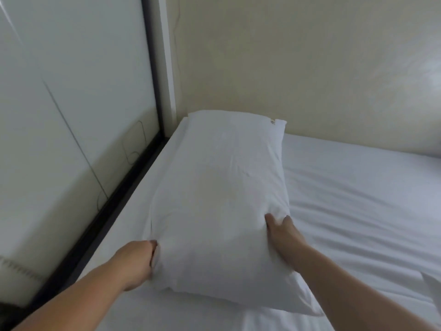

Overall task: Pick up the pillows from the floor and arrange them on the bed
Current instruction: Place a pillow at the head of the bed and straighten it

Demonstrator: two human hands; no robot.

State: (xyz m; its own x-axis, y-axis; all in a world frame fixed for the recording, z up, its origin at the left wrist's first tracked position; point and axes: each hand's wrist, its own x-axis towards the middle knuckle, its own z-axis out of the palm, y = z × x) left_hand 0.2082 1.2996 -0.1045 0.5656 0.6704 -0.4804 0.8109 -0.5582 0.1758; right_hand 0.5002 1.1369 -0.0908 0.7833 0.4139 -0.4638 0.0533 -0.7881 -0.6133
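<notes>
Pillow [222, 194] on bed [358, 199], both hands gripping.
Left hand [139, 261] pinches its near-left edge; right hand [284, 231] clasps its right edge.

Cream wall [310, 68] sat ahead, glossy white panel [71, 91] on left with a black frame strip [124, 187] along its base.

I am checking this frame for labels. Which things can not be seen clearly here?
All in the head view:
- Left hand: fingertips hidden behind the pillow, so its grip is unclear.
- Second pillow: cut off by the right edge.
- Floor: hidden by the bed.
- Mark at the pillow's far corner: too small.
</notes>
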